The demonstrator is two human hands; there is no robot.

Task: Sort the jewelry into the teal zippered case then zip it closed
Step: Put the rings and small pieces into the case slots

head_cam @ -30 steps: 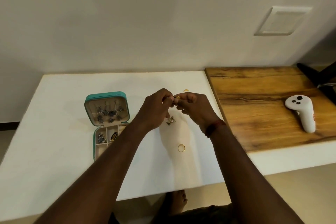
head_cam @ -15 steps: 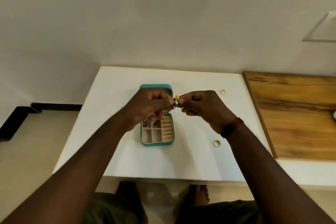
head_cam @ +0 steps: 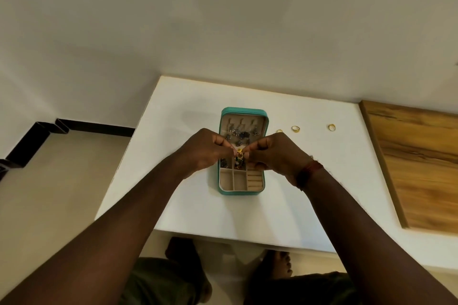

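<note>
Gold jewelry piece (head_cam: 239,156) pinched from both sides by left hand (head_cam: 205,151) and right hand (head_cam: 275,156), over open teal case (head_cam: 244,111).

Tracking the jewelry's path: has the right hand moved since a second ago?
Yes. The right hand has shifted left, away from the wooden board, and now pinches the gold piece with the left hand above the teal case.

In our pinch we see a gold dark-beaded earring (head_cam: 239,156); beneath it, a teal rectangular case (head_cam: 244,110) lined beige; rightward, a gold metal ring (head_cam: 295,128).
</note>
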